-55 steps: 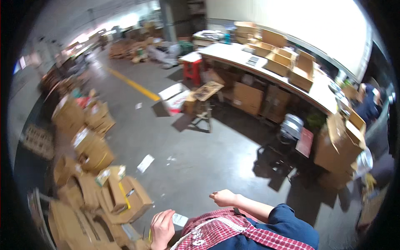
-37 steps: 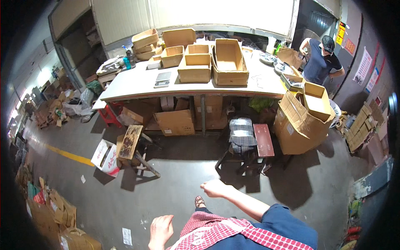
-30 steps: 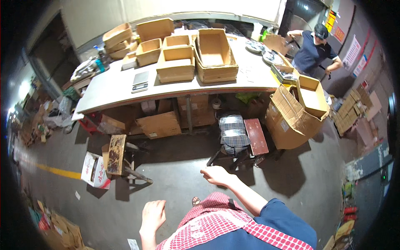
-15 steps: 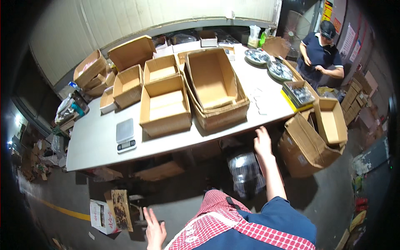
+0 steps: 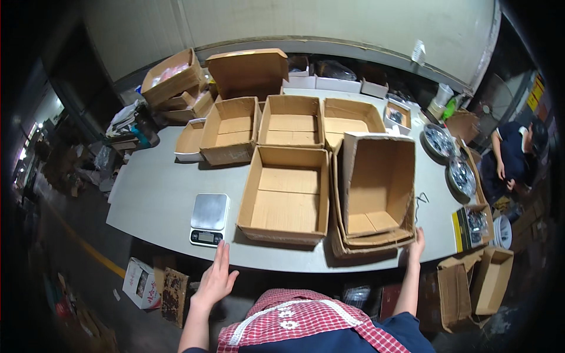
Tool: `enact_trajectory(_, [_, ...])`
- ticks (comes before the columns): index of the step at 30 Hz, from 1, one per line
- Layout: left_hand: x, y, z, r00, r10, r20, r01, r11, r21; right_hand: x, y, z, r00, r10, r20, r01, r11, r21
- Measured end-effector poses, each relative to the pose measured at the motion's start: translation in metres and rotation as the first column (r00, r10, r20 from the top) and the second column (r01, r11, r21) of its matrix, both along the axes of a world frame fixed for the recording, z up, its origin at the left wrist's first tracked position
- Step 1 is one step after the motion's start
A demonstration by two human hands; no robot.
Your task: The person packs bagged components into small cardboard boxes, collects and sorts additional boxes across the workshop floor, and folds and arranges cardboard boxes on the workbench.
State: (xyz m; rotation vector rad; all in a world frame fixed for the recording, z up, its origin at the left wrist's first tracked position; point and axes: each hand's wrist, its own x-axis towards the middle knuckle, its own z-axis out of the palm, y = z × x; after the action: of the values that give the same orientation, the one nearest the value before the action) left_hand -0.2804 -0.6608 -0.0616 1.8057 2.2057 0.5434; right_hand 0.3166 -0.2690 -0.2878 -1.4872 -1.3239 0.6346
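At the table's front edge, my left hand (image 5: 216, 282) is open and empty, fingers stretched out just below a digital kitchen scale (image 5: 210, 217) with a silver plate. My right hand (image 5: 415, 246) is up beside the front right corner of a stack of cardboard boxes. Its fingers look extended, and whether they touch the cardboard I cannot tell. The top box (image 5: 376, 188) of that stack sits tilted inside a larger box (image 5: 365, 250). An open shallow carton (image 5: 285, 194) stands between scale and stack. Dark bent wire pieces (image 5: 419, 206) lie right of the stack.
More open cartons (image 5: 291, 120) line the back of the white table (image 5: 153, 194). Two round trays (image 5: 462, 176) of small parts sit at the right, near a parts box (image 5: 475, 225). Another person (image 5: 515, 153) is beyond them. Cardboard boxes (image 5: 454, 294) stand on the floor at right.
My view has swung right and closer to the table. My left hand has risen to the scale, and my right hand has reached the stacked boxes' corner.
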Motion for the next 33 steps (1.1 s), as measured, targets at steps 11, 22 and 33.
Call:
enact_trajectory(11, [-0.158,0.181,0.013,0.927,-0.327,-0.181,0.336,0.941,0.021,-0.127,-0.092,0.130,0.961,-0.091,-0.261,0.018,0.963,-0.270])
enact_trajectory(22, [-0.221,0.320,-0.011,0.884,-0.414,-0.219,0.464,0.836,0.293,-0.125,-0.167,0.114,0.891,-0.390,-0.234,0.302,0.892,-0.338])
enact_trajectory(33, [-0.232,0.395,-0.029,0.904,-0.346,0.251,0.190,0.851,0.490,-0.132,-0.173,0.117,0.885,-0.465,0.025,0.453,0.848,-0.273])
